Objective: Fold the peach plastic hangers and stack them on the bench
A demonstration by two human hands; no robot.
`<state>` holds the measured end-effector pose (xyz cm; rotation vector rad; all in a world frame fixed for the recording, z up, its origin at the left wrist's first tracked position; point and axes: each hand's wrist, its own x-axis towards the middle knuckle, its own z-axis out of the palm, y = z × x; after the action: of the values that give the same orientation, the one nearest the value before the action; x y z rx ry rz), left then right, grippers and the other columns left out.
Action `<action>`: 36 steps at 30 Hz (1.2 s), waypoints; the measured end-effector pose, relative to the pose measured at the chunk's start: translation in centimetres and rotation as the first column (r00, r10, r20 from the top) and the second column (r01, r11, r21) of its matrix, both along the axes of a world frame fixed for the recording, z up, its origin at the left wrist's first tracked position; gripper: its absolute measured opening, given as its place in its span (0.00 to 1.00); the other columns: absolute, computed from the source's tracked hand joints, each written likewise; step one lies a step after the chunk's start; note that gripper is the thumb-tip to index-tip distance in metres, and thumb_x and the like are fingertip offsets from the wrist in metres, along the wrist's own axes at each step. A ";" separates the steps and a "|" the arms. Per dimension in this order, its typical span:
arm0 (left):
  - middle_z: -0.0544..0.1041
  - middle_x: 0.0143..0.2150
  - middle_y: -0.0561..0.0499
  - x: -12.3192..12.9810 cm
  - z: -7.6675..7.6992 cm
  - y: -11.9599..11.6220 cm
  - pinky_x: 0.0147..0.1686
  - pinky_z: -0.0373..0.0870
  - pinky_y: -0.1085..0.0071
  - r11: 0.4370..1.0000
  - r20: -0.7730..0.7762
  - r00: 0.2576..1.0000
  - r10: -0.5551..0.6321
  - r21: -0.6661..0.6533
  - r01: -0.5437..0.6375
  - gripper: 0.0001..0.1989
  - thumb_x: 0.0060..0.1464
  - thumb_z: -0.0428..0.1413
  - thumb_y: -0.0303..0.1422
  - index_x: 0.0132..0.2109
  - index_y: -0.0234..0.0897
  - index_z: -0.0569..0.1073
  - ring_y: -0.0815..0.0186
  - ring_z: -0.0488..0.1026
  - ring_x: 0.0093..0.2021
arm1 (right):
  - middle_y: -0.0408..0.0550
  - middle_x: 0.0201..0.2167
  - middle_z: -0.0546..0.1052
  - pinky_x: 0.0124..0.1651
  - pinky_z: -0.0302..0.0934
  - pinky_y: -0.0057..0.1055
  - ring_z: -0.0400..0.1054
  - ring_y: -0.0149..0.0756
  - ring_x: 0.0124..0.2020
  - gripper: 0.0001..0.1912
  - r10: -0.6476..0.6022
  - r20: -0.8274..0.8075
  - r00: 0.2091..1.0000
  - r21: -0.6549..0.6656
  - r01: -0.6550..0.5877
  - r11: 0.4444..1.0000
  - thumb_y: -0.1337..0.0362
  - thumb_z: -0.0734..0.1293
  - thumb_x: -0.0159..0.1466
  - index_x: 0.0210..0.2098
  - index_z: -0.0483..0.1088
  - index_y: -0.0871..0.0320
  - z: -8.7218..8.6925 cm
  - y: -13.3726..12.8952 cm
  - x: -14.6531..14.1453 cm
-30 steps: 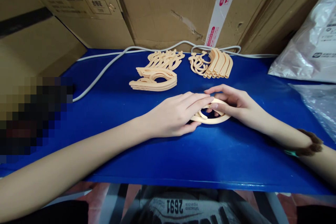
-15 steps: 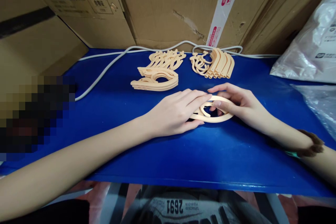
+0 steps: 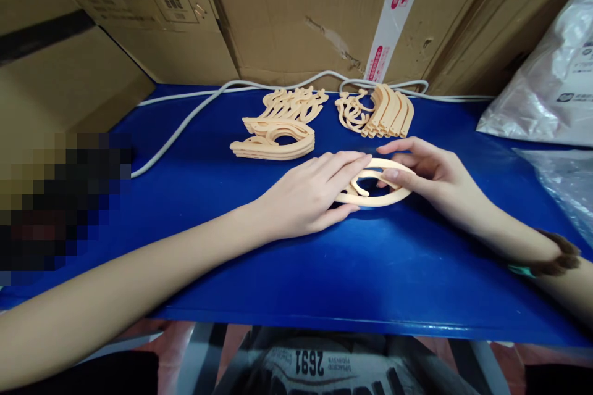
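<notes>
A workshop, by all appearances: brown cardboard cartons (image 3: 278, 18), one printed with handling symbols, line the back of a glossy blue tabletop (image 3: 287, 278) bearing stacked, curved cream plastic parts (image 3: 278, 151) and a translucent white plastic bag (image 3: 542, 92).

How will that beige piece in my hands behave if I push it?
The beige piece is probably stiff, since its curved bars show no sagging. It's likely light for its size, as slim bars surround open gaps.

Cream hanger (image 3: 377, 200); blue table (image 3: 296, 278)
</notes>
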<state>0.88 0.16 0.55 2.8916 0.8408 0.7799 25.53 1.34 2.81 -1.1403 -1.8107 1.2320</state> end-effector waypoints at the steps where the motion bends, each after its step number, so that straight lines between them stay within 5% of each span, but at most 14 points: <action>1: 0.65 0.65 0.33 0.0 0.0 0.0 0.60 0.67 0.58 1.000 -0.008 1.000 -0.006 -0.014 0.005 0.30 0.65 0.53 0.36 0.67 0.22 0.58 0.51 0.66 0.62 | 0.45 0.33 0.82 0.36 0.68 0.28 0.77 0.35 0.35 0.20 0.005 -0.013 1.000 -0.013 -0.005 1.000 0.55 0.73 0.61 0.50 0.71 0.54 0.0 0.0 0.0; 19: 0.60 0.68 0.29 -0.1 -0.1 0.2 0.64 0.60 0.53 0.991 -0.031 0.997 -0.074 -0.116 0.070 0.43 0.62 0.54 0.51 0.69 0.21 0.53 0.47 0.59 0.67 | 0.42 0.28 0.81 0.25 0.68 0.25 0.74 0.31 0.23 0.15 0.185 -0.128 0.974 -0.261 -0.213 0.941 0.59 0.69 0.66 0.49 0.66 0.55 0.6 -0.3 -0.6; 36: 0.64 0.65 0.33 0.0 0.0 0.1 0.61 0.63 0.51 0.986 0.031 0.999 -0.043 -0.158 0.047 0.31 0.64 0.55 0.43 0.66 0.31 0.57 0.49 0.63 0.65 | 0.43 0.29 0.81 0.31 0.68 0.29 0.76 0.36 0.29 0.25 0.126 0.010 0.992 -0.112 -0.124 0.986 0.55 0.69 0.66 0.58 0.62 0.55 0.1 -0.3 0.0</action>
<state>0.90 0.30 0.50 2.7447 0.7934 0.7118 25.49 1.04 2.87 -1.1146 -1.8702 1.4153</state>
